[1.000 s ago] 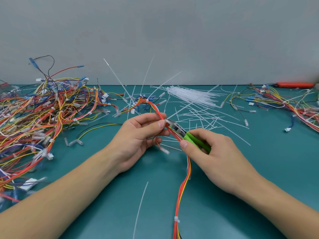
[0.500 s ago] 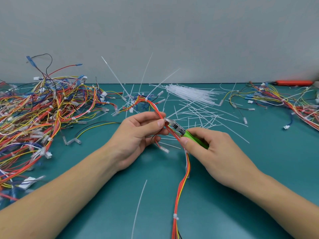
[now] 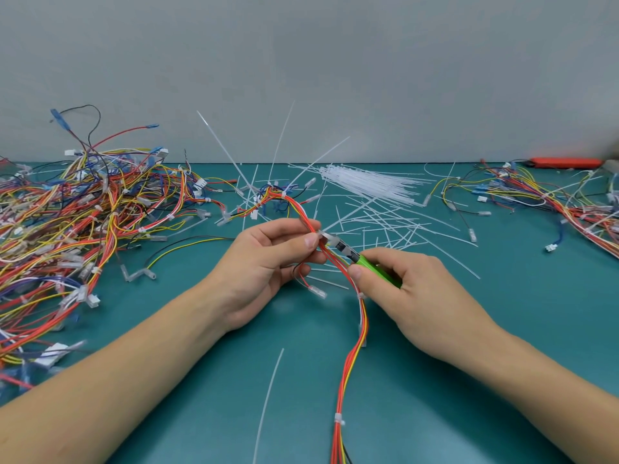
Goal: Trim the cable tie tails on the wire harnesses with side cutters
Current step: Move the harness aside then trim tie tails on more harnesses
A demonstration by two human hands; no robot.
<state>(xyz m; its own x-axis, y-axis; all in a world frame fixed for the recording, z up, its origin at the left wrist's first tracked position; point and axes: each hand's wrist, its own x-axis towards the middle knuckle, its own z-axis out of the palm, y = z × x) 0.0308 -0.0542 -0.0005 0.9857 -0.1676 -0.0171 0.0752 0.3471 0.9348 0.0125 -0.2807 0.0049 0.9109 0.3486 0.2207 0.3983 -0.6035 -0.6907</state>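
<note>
Harness (image 3: 348,360): on the mat, running from my left hand down toward me, long axis near-to-far.
Left hand (image 3: 268,259): just left of the cutters, pinching the harness at the tie.
Cutters (image 3: 348,252): nose pointing up-left, at the tie just beside my left fingertips; whether the blades are parted is unclear.
Right hand (image 3: 412,289): right of the harness, wrapped round the green handles.

Wire harness (image 3: 348,363) pinched in left hand (image 3: 268,262), side cutters (image 3: 365,262) in right hand (image 3: 418,296).
</note>
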